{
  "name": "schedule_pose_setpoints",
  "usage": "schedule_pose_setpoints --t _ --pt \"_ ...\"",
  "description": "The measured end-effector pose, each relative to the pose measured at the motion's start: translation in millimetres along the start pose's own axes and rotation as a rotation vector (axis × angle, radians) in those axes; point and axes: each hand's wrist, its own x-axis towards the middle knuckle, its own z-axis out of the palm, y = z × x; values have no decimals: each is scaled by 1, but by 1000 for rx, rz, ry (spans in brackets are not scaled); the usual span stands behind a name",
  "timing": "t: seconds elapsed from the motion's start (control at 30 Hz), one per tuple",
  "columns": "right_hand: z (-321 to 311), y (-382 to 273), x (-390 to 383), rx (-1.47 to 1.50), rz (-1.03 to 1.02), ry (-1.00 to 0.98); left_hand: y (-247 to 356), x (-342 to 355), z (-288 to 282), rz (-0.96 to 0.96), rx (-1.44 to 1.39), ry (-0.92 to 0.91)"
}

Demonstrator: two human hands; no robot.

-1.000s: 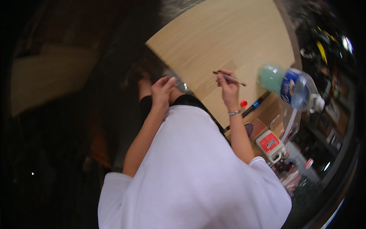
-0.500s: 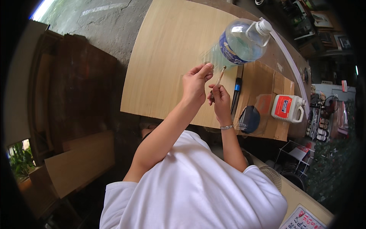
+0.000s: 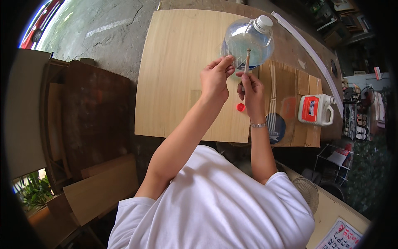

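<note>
My left hand (image 3: pixel 215 76) is raised above the wooden board, thumb and fingers pinched together. A thin transparent edge shows by its fingertips, but I cannot make out what it is. My right hand (image 3: pixel 252 89) grips a slim pale stick (image 3: pixel 247 61) with a dark, rounded tip pointing up; its lower end is hidden in the fingers. Just beyond both hands is a large clear bottle (image 3: pixel 244 37) with a white cap, a handle and a blue label, partly covered by them. A small red cap (image 3: pixel 240 107) lies on the board beside my right hand.
The pale wooden board (image 3: pixel 174 83) spans the table. To its right lies flattened cardboard (image 3: pixel 309 85) carrying a white jug (image 3: pixel 315 110) with a red label and a dark blue round thing (image 3: pixel 275 128). A long white strip (image 3: pixel 311 56) runs along the far right edge.
My right hand has moved up and right with the stick, closer to the bottle, and the red cap now shows. The view has shifted, and the black rod with the blue band is no longer visible.
</note>
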Motion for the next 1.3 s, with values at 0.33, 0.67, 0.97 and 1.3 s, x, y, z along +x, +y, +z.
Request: schedule_pose_setpoints --t 0.33,0.67,0.97,1.3 --pt "-2 -6 -16 -13 10 -13 -4 -4 1 -49 49 51" --pt "-7 -7 -6 35 -86 -4 -10 10 29 -39 98 102" --pt "-4 -17 -10 105 -7 72 -5 12 32 -61 95 116" --pt "0 -24 -14 262 -51 -11 -8 17 35 -30 77 106"
